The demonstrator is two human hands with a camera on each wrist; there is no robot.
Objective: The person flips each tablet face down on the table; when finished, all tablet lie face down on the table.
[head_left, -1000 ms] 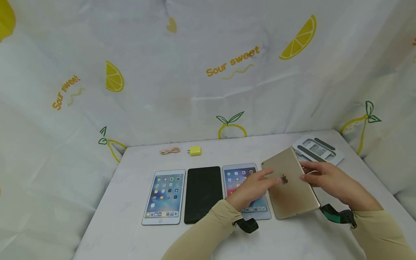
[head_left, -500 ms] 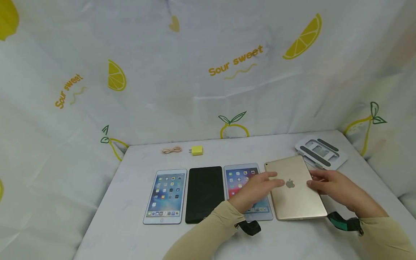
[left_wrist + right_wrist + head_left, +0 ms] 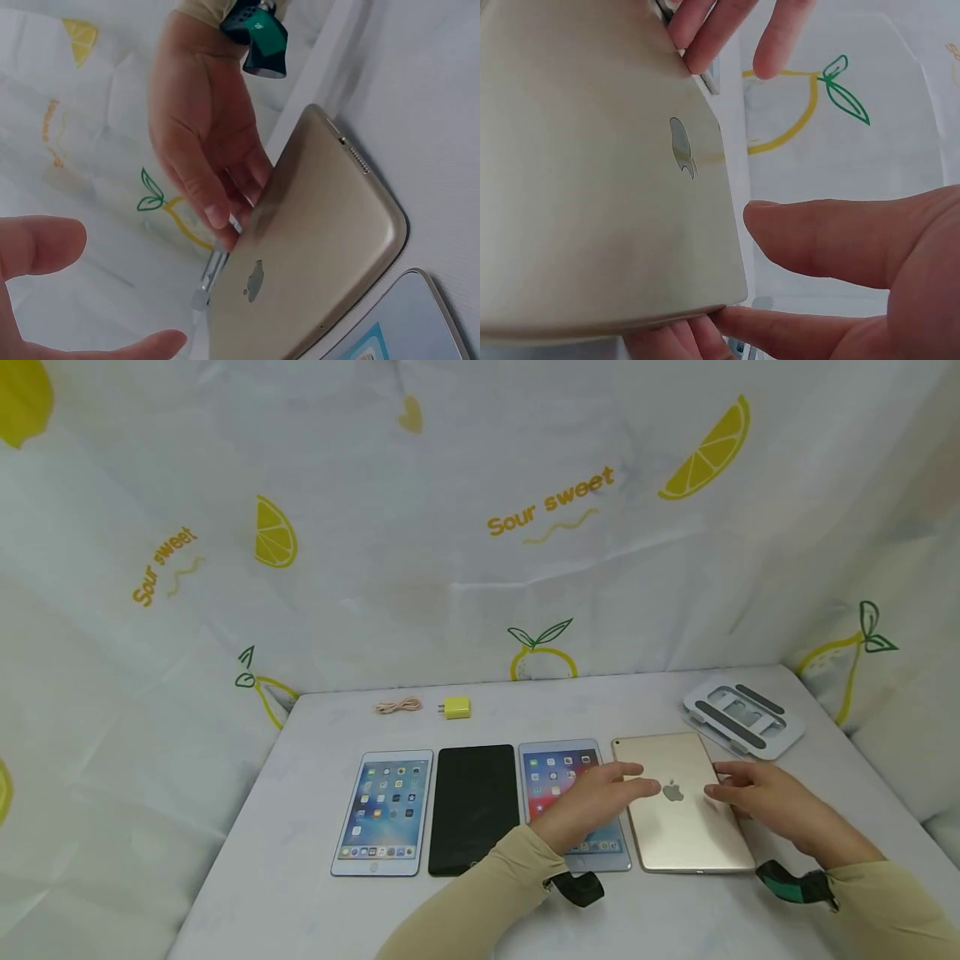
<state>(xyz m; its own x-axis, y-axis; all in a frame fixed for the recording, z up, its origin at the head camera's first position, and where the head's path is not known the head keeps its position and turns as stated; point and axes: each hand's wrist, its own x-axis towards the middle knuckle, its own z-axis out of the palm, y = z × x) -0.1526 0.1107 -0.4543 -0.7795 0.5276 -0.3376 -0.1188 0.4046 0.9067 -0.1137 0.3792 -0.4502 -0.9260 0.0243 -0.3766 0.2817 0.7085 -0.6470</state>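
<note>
A gold tablet (image 3: 686,827) lies back up on the white table, its apple logo showing. At its right edge is my right hand (image 3: 776,802). In the right wrist view, that hand's fingers (image 3: 772,326) are along the tablet's edge, partly hidden under it, while the thumb stands apart from the back. My left hand (image 3: 592,802) reaches over the white tablet with the red and blue screen (image 3: 603,843), thumb and forefinger spread near the gold tablet's left side. Nothing shows between the left fingers in the left wrist view.
Left of these lie a black tablet (image 3: 472,806) and another white tablet with a lit screen (image 3: 386,810). Behind them are a pink coiled cable (image 3: 399,705) and a yellow charger plug (image 3: 456,707). A grey-white folding stand (image 3: 742,718) sits at the back right, before the lemon-print curtain (image 3: 420,568).
The gold tablet, tilted up at its right side a second ago, has come down flat, the right hand lowering with it. The left hand stays near its left side.
</note>
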